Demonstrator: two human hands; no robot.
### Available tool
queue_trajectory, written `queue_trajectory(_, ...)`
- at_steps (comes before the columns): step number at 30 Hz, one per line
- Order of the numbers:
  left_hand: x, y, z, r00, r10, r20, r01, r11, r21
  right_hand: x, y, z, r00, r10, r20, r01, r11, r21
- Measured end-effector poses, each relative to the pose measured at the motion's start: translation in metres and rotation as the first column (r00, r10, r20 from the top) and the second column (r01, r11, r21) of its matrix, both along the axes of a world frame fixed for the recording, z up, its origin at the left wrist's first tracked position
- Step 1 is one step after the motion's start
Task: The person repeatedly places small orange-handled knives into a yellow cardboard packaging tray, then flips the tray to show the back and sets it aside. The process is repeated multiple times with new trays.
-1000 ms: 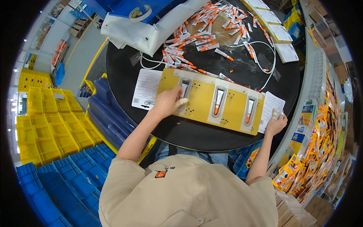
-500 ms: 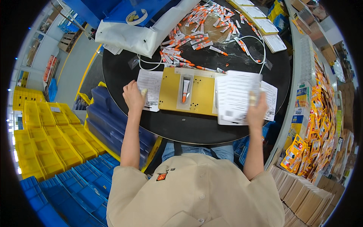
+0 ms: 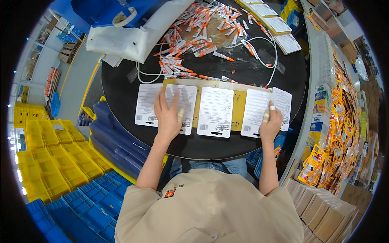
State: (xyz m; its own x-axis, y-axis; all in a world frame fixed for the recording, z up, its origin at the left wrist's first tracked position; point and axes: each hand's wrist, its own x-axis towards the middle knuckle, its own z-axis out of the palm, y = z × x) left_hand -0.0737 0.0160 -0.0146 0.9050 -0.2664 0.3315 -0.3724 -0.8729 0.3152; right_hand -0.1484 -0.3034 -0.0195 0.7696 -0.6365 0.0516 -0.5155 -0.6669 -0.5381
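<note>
On the black round table (image 3: 178, 146), a yellow fixture plate (image 3: 239, 107) is largely covered by three white printed cards. The left card (image 3: 188, 115) lies under my left hand (image 3: 168, 115), whose fingers are spread flat across it. Between my hands rests the middle card (image 3: 216, 107), which nothing touches. My right hand (image 3: 271, 123) grips the right-hand edge of the right card (image 3: 253, 105) with thumb and fingers. Other white cards (image 3: 144, 101) stick out on the left, and more cards (image 3: 283, 103) on the right. The plate's slots are hidden beneath the cards.
Many orange-capped small tubes (image 3: 204, 50) lie at the back of the table, with a white cable (image 3: 276, 56) beside them. A blue machine (image 3: 105, 14) stands back left. Yellow bins (image 3: 52, 150) and blue bins (image 3: 87, 198) fill the left; orange packages (image 3: 338, 133) are heaped right.
The cards in my right hand have come down onto the plate. Three cards now cover the plate and the tube in its middle slot. My left hand has moved right onto the left card.
</note>
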Motion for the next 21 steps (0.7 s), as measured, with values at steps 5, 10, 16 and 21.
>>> queue_trajectory(5, 0.006, -0.013, -0.021, 0.974, -0.049, -0.222, 0.113, 0.952, 0.285, 0.006, 0.013, -0.031, 0.944, 0.201, -0.26, -0.291, 0.88, -0.376)
queue_trajectory(10, 0.015, -0.011, -0.004, 0.964, -0.028, -0.266, 0.096, 0.965, 0.244, 0.039, -0.1, -0.047, 0.992, -0.06, -0.111, 0.018, 0.938, -0.345)
queue_trajectory(16, -0.009, -0.057, 0.005, 0.863, -0.414, -0.29, 0.451, 0.889, 0.074, 0.016, -0.233, -0.123, 0.795, -0.583, -0.168, 0.599, 0.799, 0.063)
queue_trajectory(21, 0.003, -0.062, -0.007, 0.925, -0.32, -0.208, 0.356, 0.918, 0.173, -0.042, -0.187, -0.15, 0.822, -0.555, -0.125, 0.551, 0.832, -0.067)
